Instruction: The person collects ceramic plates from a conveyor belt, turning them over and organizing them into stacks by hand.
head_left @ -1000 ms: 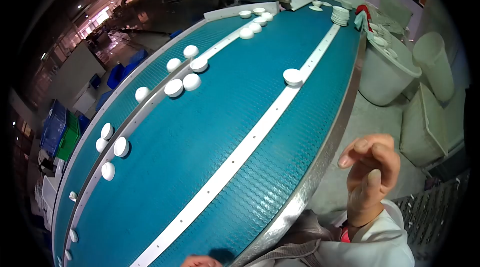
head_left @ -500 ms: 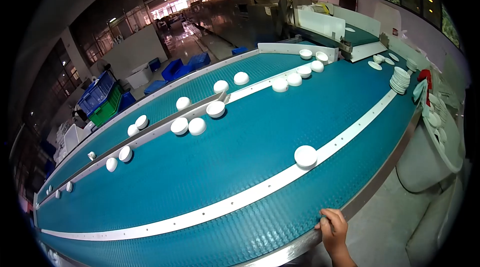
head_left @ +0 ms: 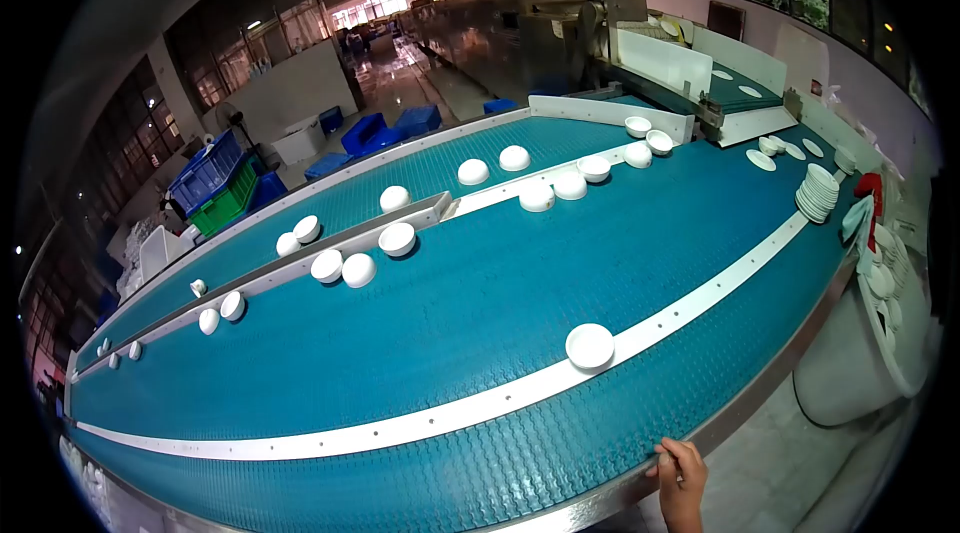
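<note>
My right hand [head_left: 682, 478] is at the near edge of the blue conveyor belt [head_left: 430, 333], fingers curled and fingertips close to the metal side rail [head_left: 740, 411]. Whether anything is between the fingers is hidden. Nearest to it, a white bowl [head_left: 590, 346] stands upright against the white guide strip [head_left: 508, 397]. Across the belt, more white bowls line the far divider, among them an upright bowl [head_left: 397, 240] and an upside-down bowl [head_left: 359, 271]. My left hand is out of view.
At the right end stand a stack of white plates [head_left: 818, 195] and several loose plates. A large grey bin [head_left: 850, 363] holding dishes is beside the belt. Blue crates [head_left: 205, 173] and a green crate [head_left: 222, 201] are behind the far side.
The bowls on the main belt have moved left, including the one along the near guide strip. The camera view has shifted slightly. My right hand stays by the rail, fingers still curled.
</note>
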`<state>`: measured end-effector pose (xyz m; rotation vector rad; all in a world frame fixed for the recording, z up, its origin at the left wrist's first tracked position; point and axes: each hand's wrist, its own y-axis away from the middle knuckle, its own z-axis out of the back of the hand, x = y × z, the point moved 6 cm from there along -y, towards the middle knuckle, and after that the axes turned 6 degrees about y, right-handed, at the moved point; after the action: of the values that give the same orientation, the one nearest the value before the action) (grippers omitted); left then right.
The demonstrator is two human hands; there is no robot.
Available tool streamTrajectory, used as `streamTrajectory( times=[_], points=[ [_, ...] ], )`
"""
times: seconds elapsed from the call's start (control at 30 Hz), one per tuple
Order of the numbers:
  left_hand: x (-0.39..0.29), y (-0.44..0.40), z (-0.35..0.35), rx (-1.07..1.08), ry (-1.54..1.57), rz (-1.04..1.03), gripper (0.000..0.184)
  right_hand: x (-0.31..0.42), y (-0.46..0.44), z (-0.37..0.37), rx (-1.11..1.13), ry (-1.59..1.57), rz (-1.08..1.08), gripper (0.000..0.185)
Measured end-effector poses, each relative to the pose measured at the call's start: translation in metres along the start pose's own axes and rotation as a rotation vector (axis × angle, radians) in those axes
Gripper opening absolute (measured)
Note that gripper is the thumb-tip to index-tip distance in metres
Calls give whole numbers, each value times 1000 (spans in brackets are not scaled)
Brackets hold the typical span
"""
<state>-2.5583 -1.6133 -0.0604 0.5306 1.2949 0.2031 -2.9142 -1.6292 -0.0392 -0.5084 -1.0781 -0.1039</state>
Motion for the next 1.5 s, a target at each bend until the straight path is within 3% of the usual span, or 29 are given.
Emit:
streamTrajectory(
  times=[0.1, 0.2, 0.3, 0.47, 0.57, 0.83, 0.97, 1.1, 1.13, 1.27, 1.37, 1.4, 1.5],
  points=[
    [0, -9, 1, -2, -12, -13, 33, 25, -7, 16, -127, 327, 256, 9],
    [-3, -22, -5, -1, -39, -22, 33, -10, -8, 21, 41, 229, -24, 13],
    [-17, -39, -19, 1, -78, -29, 34, -17, -19, 29, 15, 131, 79, 19],
    [-52, -72, -72, -6, -216, -67, 35, -62, -38, 65, 58, 122, -50, 22],
    [-72, -90, -121, -37, -290, -87, 35, -85, -70, 98, 113, 142, 84, 18],
    [-144, -121, -263, -98, -441, -104, 36, -147, -178, 216, 198, -76, 111, 17],
    [-168, -133, -296, -95, -534, -121, 37, -160, -223, 244, 138, -258, 58, 20],
    [-186, -144, -306, -70, -639, -178, 38, -128, -252, 265, 131, -351, 216, 26],
    [-190, -146, -305, -55, -671, -205, 38, -107, -259, 275, 96, -347, 339, 28],
    [-234, -148, -304, 34, -843, -458, 39, -24, -286, 320, -3, -504, 855, 26],
    [-303, -140, -322, 97, -849, -846, 39, 14, -300, 341, 106, -630, 1058, 27],
    [-332, -141, -337, 126, -754, -937, 40, 22, -305, 346, 151, -663, 1092, 27],
    [-417, -134, -413, 321, 2, -1268, 41, 21, -323, 360, 239, -729, 1131, 28]
  ],
)
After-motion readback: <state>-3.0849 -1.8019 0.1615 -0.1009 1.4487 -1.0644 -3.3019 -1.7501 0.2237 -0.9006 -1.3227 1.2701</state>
